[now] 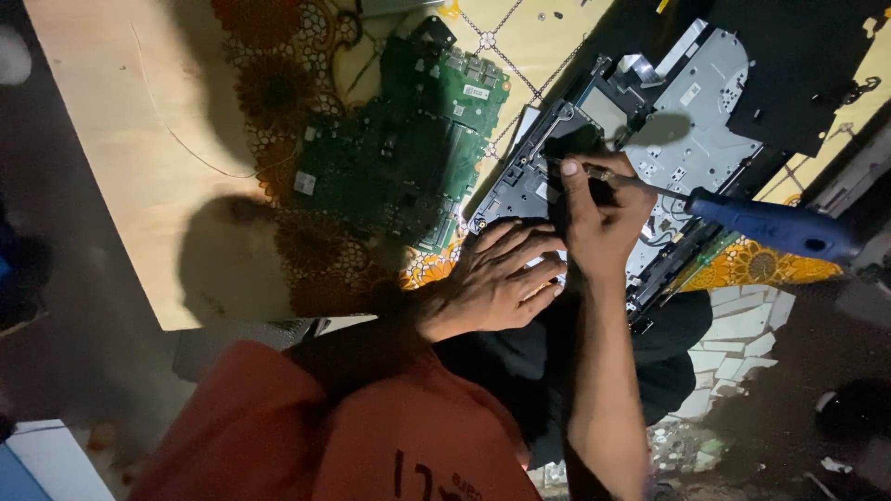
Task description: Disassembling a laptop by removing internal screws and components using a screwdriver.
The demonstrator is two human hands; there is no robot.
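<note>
My left hand (501,278) lies flat, fingers spread, on the near corner of an opened grey laptop chassis (691,121). My right hand (603,218) is closed around the metal shaft of a blue-handled screwdriver (770,227). Its tip points at the chassis corner by my index finger, and the handle sticks out to the right. A green circuit board (399,139) lies apart from the chassis, left of it, on a patterned floral cloth (278,83).
The cloth covers part of a pale wooden table (111,139), whose edge runs down the left. A black panel (803,65) covers the chassis at the upper right. Dark fabric (529,362) and my orange sleeve (306,417) fill the foreground. Tiled floor (733,343) shows at lower right.
</note>
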